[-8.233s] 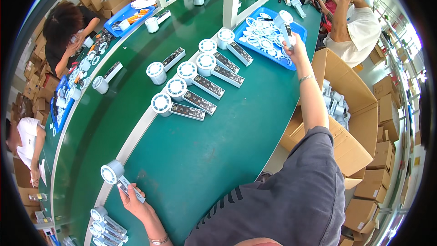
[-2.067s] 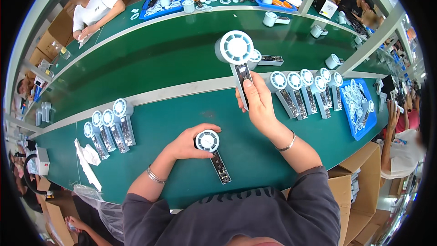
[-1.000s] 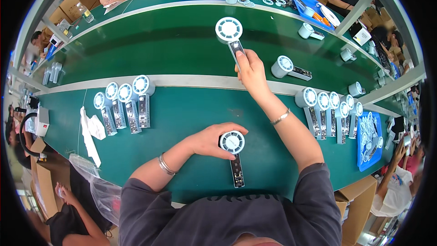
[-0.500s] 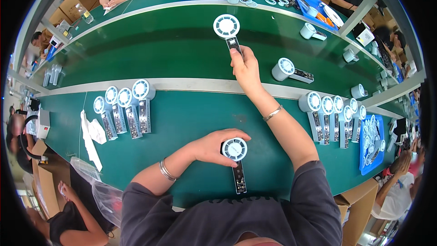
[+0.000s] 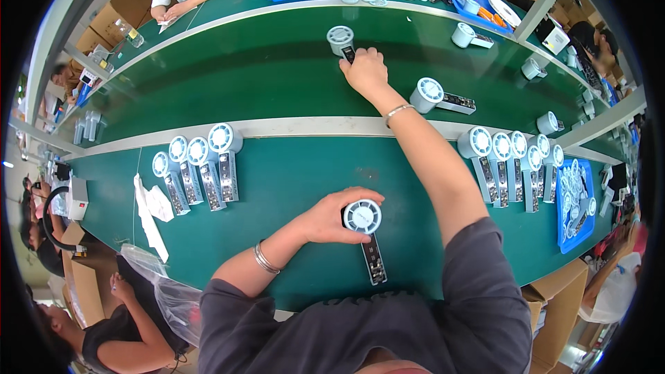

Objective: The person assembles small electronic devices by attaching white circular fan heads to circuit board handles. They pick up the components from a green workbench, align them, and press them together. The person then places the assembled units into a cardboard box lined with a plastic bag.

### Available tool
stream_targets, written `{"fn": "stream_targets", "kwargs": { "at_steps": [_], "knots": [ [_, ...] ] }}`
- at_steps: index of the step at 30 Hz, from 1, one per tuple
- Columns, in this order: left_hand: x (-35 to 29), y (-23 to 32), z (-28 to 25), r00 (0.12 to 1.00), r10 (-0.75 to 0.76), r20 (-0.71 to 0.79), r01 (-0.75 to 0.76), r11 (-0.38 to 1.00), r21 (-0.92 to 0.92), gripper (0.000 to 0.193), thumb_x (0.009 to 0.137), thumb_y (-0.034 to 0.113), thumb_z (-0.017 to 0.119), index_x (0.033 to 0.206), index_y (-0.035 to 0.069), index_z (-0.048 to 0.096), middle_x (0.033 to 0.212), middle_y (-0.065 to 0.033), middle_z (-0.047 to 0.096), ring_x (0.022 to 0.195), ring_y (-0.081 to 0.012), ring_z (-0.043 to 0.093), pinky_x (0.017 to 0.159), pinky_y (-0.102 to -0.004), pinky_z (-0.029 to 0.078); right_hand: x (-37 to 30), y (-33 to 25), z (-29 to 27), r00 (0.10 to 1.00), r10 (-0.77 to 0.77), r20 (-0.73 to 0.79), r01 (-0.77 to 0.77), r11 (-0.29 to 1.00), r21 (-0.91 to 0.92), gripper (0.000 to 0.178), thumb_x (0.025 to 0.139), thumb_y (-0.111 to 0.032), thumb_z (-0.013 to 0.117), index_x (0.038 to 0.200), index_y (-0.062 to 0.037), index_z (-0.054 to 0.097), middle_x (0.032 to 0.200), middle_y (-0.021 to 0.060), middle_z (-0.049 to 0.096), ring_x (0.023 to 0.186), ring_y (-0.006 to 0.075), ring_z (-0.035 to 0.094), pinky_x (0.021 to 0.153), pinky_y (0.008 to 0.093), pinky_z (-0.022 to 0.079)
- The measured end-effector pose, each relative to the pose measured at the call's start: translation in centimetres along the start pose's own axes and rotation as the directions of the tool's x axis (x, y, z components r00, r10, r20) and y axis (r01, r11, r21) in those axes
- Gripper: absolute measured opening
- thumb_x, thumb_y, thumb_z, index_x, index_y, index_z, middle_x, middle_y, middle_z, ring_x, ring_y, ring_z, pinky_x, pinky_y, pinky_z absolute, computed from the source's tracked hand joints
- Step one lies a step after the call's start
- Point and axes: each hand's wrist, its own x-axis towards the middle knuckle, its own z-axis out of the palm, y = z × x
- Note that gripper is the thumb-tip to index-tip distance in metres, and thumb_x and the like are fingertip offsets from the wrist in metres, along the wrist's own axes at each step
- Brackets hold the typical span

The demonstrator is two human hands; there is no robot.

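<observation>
The left hand (image 5: 325,218) curls thumb and fingers around the drum-shaped head (image 5: 361,215) of a handheld fan (image 5: 367,224) on the tabletop (image 5: 298,166), its open handle (image 5: 375,264) sticking out on that hand's near side, while the right hand (image 5: 367,71), farther out over the green belt (image 5: 228,76), grips the handle of a second handheld fan (image 5: 340,37) whose head sits just beyond the fingers. Both look light and stiff, with smooth plastic shells that may slip; the bare circuit board (image 5: 372,252) in the nearer handle is probably the fragile part, so the head or the handle's side walls seem the best hold
</observation>
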Motion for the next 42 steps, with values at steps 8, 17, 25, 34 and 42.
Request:
{"fn": "stream_targets", "kwargs": {
  "at_steps": [8, 17, 25, 34, 42],
  "knots": [
    [0.6, 0.4, -1.8, 0.853, 0.058, -0.518, -0.114, 0.99, -0.078, 0.07, 0.066, 0.004, 0.077, 0.128, 0.002, 0.045, 0.113, -0.0072, 0.057, 0.101, -0.0131, 0.056, 0.088, -0.0274, 0.045, -13.5, -1.7, -16.7, 0.564, -0.368, 0.74, -0.484, 0.579, 0.657, 0.048, 0.088, -0.041, 0.058, 0.107, 0.0026, 0.054, 0.096, 0.0131, 0.06, 0.077, 0.0235, 0.059, 0.07, 0.0353, 0.047],
    [11.6, -1.0, -6.8, 0.532, 0.039, -0.846, -0.065, 0.998, 0.006, 0.058, 0.076, 0.037, 0.071, 0.117, -0.002, 0.056, 0.098, -0.0117, 0.063, 0.09, -0.0176, 0.06, 0.077, -0.0305, 0.049, -21.8, 1.6, -18.1, 0.788, -0.017, 0.615, -0.419, 0.719, 0.555, 0.05, 0.081, -0.015, 0.063, 0.123, 0.0027, 0.044, 0.098, 0.0137, 0.059, 0.089, 0.0199, 0.058, 0.077, 0.0316, 0.047],
    [20.8, -5.4, -13.4, 0.437, -0.134, -0.89, 0.715, 0.652, 0.253, 0.05, 0.063, 0.048, 0.07, 0.079, 0.001, 0.069, 0.087, -0.0161, 0.067, 0.084, -0.0296, 0.065, 0.076, -0.0373, 0.052, -23.1, 2.5, -16.1, 0.787, 0.122, 0.604, -0.585, 0.458, 0.67, 0.05, 0.084, -0.011, 0.062, 0.127, 0.0034, 0.042, 0.084, 0.0032, 0.055, 0.063, 0.0067, 0.05, 0.051, 0.0225, 0.043],
    [18.4, -7.8, -16.5, 0.361, 0.104, -0.927, 0.581, 0.752, 0.311, 0.034, 0.069, 0.035, 0.064, 0.071, 0.001, 0.065, 0.07, -0.0199, 0.064, 0.069, -0.036, 0.064, 0.065, -0.0433, 0.051, -22.4, 2.3, -20.0, 0.942, 0.003, 0.335, -0.25, 0.673, 0.696, 0.048, 0.083, -0.008, 0.061, 0.126, 0.0046, 0.043, 0.093, 0.0119, 0.061, 0.072, 0.0156, 0.059, 0.064, 0.0262, 0.047],
    [18.7, -3.7, -12.9, 0.38, 0.66, -0.649, 0.565, 0.39, 0.727, 0.051, 0.071, 0.037, 0.074, 0.107, 0.003, 0.062, 0.101, -0.022, 0.06, 0.095, -0.0396, 0.054, 0.082, -0.043, 0.047, -22.3, 3.9, -23.3, 0.94, 0.066, 0.334, -0.243, 0.817, 0.523, 0.048, 0.083, -0.012, 0.062, 0.125, 0.0015, 0.043, 0.091, 0.0203, 0.062, 0.078, 0.0331, 0.062, 0.069, 0.0361, 0.049]
  ]
}}
